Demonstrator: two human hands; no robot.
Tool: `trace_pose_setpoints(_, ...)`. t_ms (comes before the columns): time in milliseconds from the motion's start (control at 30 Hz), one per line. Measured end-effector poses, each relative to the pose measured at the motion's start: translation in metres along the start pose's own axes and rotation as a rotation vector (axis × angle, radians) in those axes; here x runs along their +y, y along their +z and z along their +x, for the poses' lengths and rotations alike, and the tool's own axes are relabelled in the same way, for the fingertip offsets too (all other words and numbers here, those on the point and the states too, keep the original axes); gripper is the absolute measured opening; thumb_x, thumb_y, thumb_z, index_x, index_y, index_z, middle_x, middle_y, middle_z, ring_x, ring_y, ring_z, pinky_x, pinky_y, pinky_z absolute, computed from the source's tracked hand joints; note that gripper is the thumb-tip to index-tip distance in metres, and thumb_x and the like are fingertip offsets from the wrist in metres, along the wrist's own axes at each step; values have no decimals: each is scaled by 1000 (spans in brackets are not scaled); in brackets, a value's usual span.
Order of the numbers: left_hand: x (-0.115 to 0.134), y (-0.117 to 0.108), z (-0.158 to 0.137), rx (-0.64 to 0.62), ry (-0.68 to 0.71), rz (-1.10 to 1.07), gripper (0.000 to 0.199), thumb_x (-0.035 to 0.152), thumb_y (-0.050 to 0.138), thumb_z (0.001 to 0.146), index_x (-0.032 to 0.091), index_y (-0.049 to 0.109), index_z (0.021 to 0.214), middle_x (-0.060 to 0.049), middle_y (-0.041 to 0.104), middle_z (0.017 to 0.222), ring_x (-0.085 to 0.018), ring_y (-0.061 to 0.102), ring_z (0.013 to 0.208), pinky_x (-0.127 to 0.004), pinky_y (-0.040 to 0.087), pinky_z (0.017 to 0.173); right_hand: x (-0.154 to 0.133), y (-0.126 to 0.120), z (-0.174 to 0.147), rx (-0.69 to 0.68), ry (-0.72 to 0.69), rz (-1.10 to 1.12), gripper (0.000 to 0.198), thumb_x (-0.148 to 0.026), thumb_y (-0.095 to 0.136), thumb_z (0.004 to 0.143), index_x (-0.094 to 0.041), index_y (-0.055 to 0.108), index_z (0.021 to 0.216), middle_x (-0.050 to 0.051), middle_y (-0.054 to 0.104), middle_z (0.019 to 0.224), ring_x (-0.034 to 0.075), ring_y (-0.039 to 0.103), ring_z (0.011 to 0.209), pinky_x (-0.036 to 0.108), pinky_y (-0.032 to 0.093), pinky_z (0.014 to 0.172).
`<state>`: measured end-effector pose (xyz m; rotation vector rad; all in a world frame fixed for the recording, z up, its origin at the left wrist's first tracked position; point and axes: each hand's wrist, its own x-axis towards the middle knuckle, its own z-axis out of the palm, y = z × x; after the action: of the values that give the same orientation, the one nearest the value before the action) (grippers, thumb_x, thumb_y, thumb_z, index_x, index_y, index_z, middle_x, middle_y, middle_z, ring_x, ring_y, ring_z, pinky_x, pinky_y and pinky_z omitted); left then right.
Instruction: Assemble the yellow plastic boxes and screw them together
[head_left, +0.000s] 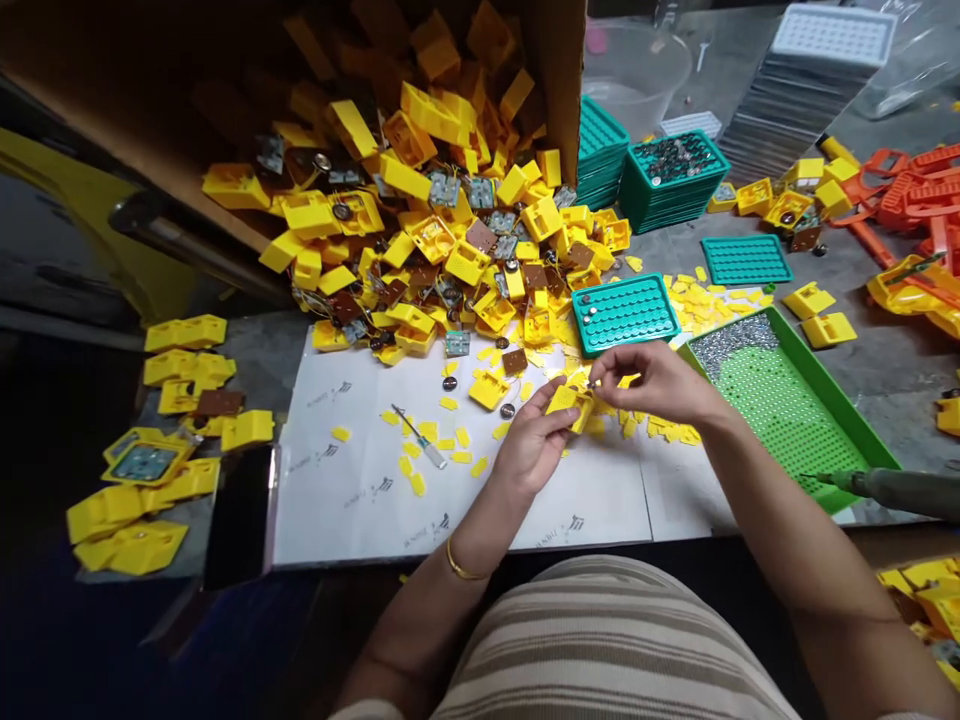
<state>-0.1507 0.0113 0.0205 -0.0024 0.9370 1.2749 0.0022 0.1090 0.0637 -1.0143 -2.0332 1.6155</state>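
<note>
My left hand (534,440) is closed around a yellow plastic housing (571,403), thumb across its near side. At the housing's right edge, my right hand (649,385) pinches a small dark piece (592,384), too small to name. Just beyond them lies a green tray (626,312) with rows of slots and a few small round metal pieces at its left end. Loose yellow tabs (660,428) are scattered under and beside my right hand. Left of my hands are another yellow housing (489,389), a dark round part (507,410) and a screwdriver (424,440).
A cardboard box (564,80) spills a heap of yellow housings (465,262) onto the table. On the right sit a green screw tray (862,430) and a power screwdriver (900,490). Stacked green trays (671,190) stand behind. A phone (241,515) lies at the left edge.
</note>
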Motion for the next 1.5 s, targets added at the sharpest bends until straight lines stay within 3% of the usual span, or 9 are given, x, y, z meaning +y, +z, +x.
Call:
trace_pose_setpoints(133,-9,10,1,12,86,-30,44,-3,66,58,19,52,93,3,64,86,-8,62,77,-22,46,77,12,21,-20,42,0,-57,13,-20,63,73,-15,67,85,-1,65,68,10,59,61,21,44,56)
trace_pose_setpoints(367,-19,18,-9,-9,61,33,38,14,68,71,22,47,102,-1,66,89,-13,64,74,-34,50,78,9,24,-30,190,-18,-374,10,-20,62,77,-18,65,87,1,69,78,14,63,71,25,42,63)
trace_pose_setpoints(600,-35,25,-13,70,293,133,34,18,70,74,23,60,106,-1,63,111,-10,59,90,-21,46,75,-2,35,-39,189,24,-863,17,-28,52,91,-18,67,93,7,68,89,17,60,68,28,25,52)
trace_pose_setpoints(733,-36,29,-16,81,371,159,35,17,71,74,23,60,107,-1,64,110,-9,58,88,-19,46,76,-4,41,-44,188,21,-981,24,-27,45,96,-20,69,94,7,66,85,16,59,67,29,20,49)
trace_pose_setpoints(833,-34,27,-16,62,353,145,36,18,72,73,23,60,107,-2,64,112,-10,59,88,-19,46,74,-3,37,-47,163,-9,-952,23,-25,47,95,-21,70,95,6,66,85,17,60,67,29,23,49)
trace_pose_setpoints(1033,-31,20,-15,-6,310,107,36,20,71,75,24,60,109,-3,65,114,-12,61,93,-21,48,75,3,23,-49,323,-154,-495,16,-26,58,91,-21,72,95,4,71,86,15,64,74,25,43,63)
trace_pose_setpoints(1200,-32,18,-15,-30,334,143,37,24,74,74,24,61,109,-3,65,113,-12,62,95,-20,48,74,6,25,-45,330,-112,-537,10,-25,63,88,-21,71,84,1,71,84,14,64,74,25,41,62)
trace_pose_setpoints(1367,-36,12,-16,22,393,230,41,26,74,75,25,60,113,-3,65,117,-15,61,106,-25,49,89,4,32,-42,238,-106,-719,14,-27,58,90,-21,69,85,4,68,83,18,64,79,26,30,55)
trace_pose_setpoints(1500,-31,6,-16,8,391,263,46,27,74,75,25,60,119,-4,66,118,-15,62,106,-26,48,93,10,33,-29,172,12,-394,5,-18,62,82,-18,58,79,0,64,77,13,59,68,24,35,55)
